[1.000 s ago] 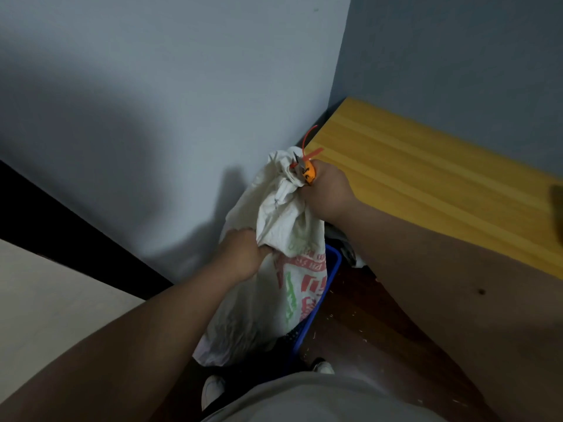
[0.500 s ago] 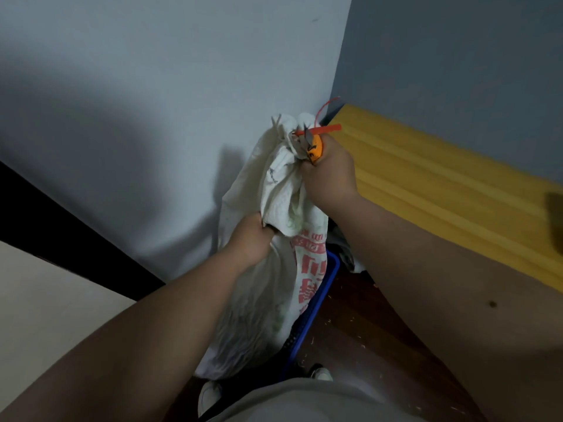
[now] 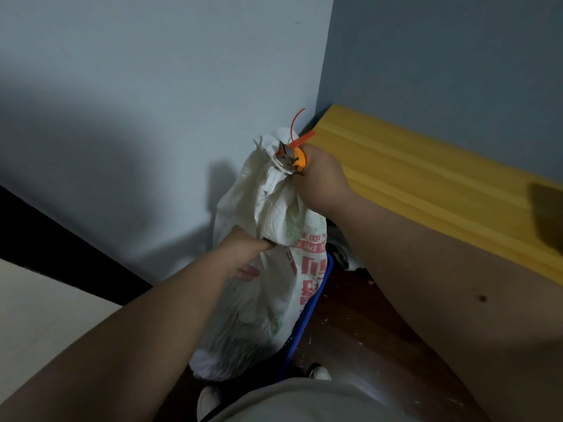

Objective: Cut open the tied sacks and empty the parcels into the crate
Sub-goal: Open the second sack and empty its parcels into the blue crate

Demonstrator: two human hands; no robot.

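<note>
A white woven sack (image 3: 268, 287) with red and green print stands upright over a blue crate (image 3: 307, 312), whose rim shows at the sack's right side. The sack's neck is bunched and bound by a red zip tie (image 3: 297, 132). My left hand (image 3: 243, 248) grips a fold of the sack at mid-height. Higher up, my right hand (image 3: 323, 178) holds an orange-handled cutter (image 3: 294, 158) with its metal jaws at the tied neck. The crate's inside is hidden by the sack.
A yellow wooden tabletop (image 3: 426, 184) runs along the right, close behind my right hand. Grey walls meet in a corner behind the sack. A pale surface (image 3: 45, 315) lies at the lower left. My shoes (image 3: 208, 400) stand on the dark wooden floor, strewn with small scraps.
The sack has been lifted higher and its neck raised, with both hands moving up with it. The cutter stays at the zip tie throughout.
</note>
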